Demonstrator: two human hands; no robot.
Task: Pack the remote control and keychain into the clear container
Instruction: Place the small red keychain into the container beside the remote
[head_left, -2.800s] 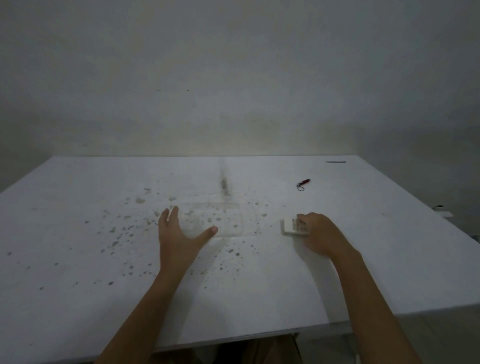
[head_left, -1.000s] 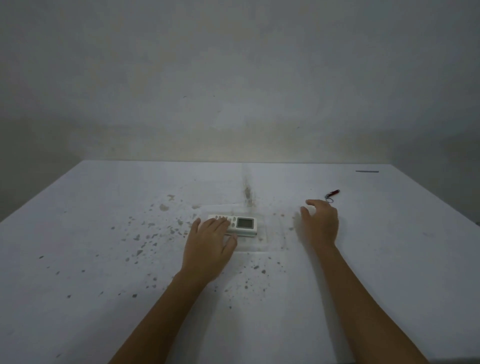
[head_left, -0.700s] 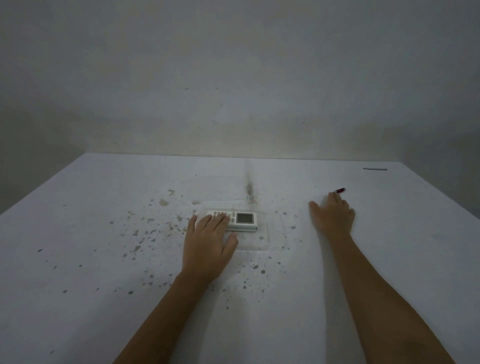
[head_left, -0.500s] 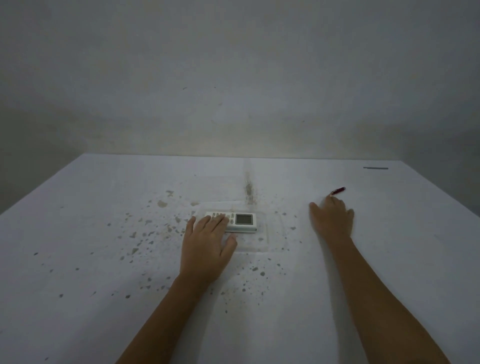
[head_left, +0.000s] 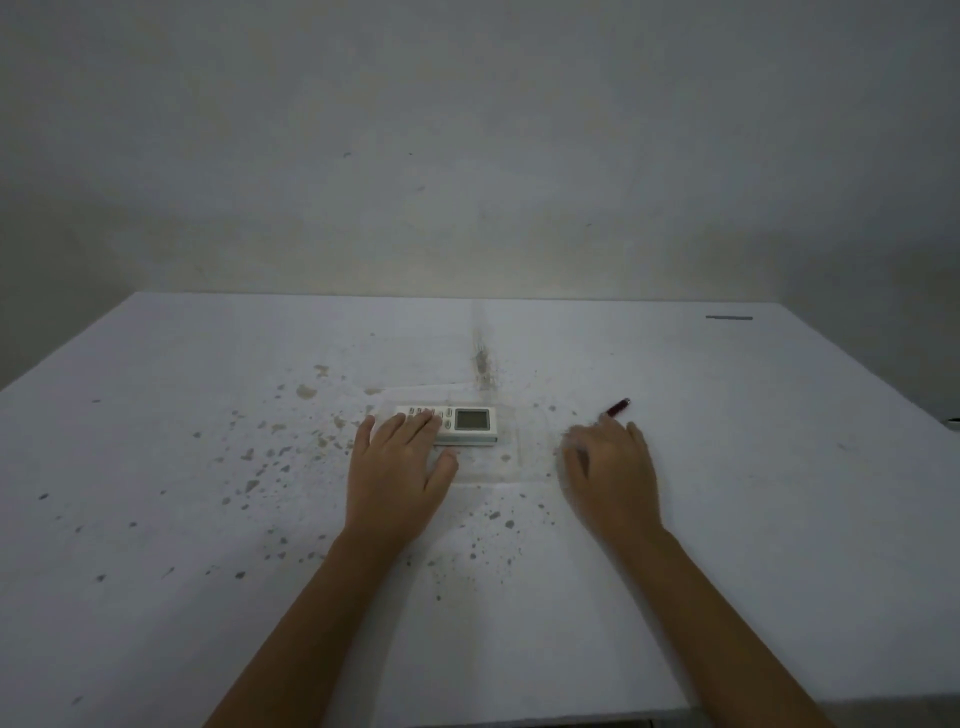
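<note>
Judging from centre frame, I see the remote (head_left: 448, 425) already in the container (head_left: 511, 457) under my flat, spread left hand (head_left: 399, 475), while my right hand (head_left: 610, 467), loosely curled, pinches the red keychain (head_left: 617, 407), not yet packed.

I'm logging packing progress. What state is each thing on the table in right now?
Remote control: lying flat, screen up, inside the clear container.
Clear container: open, no lid seen, resting on the table.
Keychain: not packed; whether it is gripped or on the table I cannot tell.
Left hand: open, fingers on the remote's button end.
Right hand: blurred, just near the keychain; grip unclear.
Table: white, speckled with dark stains.
</note>
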